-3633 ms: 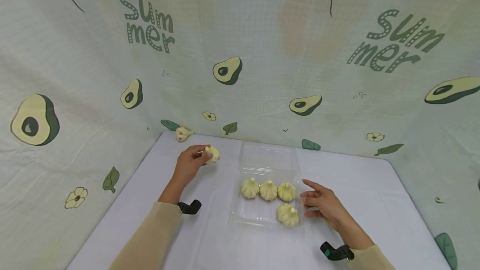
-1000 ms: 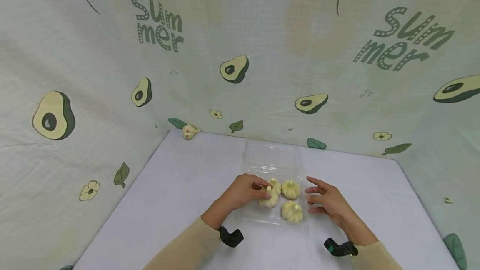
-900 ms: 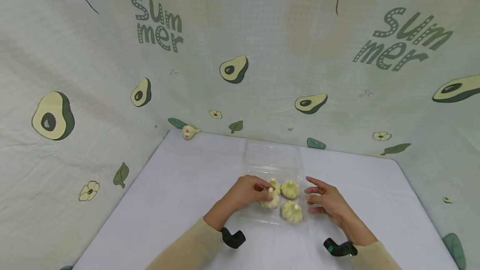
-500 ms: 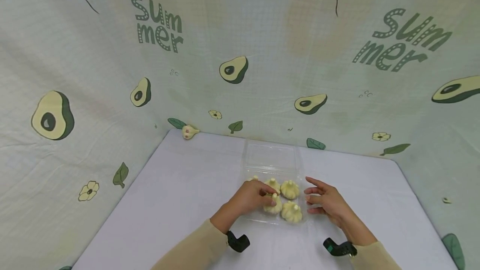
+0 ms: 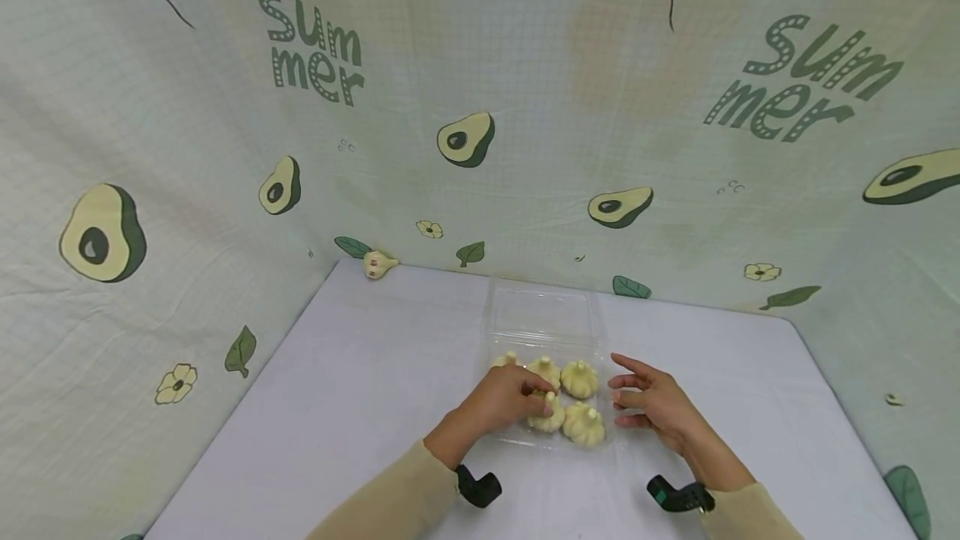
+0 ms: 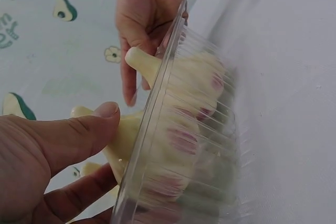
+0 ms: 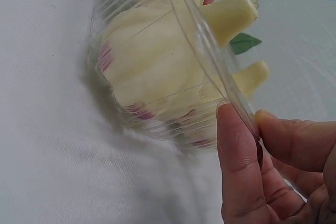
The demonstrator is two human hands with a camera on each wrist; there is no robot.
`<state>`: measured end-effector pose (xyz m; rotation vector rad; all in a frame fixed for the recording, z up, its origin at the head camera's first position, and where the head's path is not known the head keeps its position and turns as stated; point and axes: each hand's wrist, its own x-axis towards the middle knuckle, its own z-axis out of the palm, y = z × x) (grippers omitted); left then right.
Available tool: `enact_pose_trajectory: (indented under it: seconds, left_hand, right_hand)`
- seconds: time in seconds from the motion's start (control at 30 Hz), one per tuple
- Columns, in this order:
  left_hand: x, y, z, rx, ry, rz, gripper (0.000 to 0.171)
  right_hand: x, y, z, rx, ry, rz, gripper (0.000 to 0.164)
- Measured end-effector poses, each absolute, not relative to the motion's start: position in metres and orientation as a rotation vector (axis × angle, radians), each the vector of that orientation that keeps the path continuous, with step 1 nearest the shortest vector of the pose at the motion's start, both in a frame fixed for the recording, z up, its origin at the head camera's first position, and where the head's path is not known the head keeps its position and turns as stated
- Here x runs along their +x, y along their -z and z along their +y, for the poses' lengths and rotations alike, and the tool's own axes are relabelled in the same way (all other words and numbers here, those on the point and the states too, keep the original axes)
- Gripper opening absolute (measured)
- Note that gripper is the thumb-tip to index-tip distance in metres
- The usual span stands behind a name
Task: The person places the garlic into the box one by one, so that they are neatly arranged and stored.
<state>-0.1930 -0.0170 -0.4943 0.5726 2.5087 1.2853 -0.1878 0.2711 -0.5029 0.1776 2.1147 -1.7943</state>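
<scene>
A hinged clear plastic box lies on the table with its lid folded back. My left hand pinches a garlic bulb by its upper part, low in the front row. Beside it on the right sits another garlic bulb; behind stand a left bulb, partly covered by my hand, a middle bulb and a right bulb. My right hand grips the right edge of the box, its rim between thumb and finger in the right wrist view.
One more garlic bulb lies at the table's far left corner, near the cloth backdrop. The white table extends around the box on both sides.
My left hand has carried the garlic bulb from the left into the box, then down and slightly right into the front row. My right hand stays at the box's edge.
</scene>
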Motion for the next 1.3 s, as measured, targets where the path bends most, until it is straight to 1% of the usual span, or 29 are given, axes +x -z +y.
enact_pose_trajectory:
  seconds: [0.57,1.1,1.3]
  left_hand:
    - [-0.1837,0.4946,-0.0175,0.55,-1.2,2.552,0.024]
    - [-0.1868,0.4978,-0.0176,0.587,-1.186,2.552,0.023]
    - [-0.1869,0.4958,-0.0187,0.597,-1.159,2.557,0.026]
  right_hand:
    - [-0.1859,0.5021,0.2682,0.195,1.777,2.136,0.074]
    - [-0.1859,0.501,0.2674,0.21,1.758,2.148,0.075]
    - [-0.1867,0.5008,0.2672,0.207,1.76,2.145,0.075]
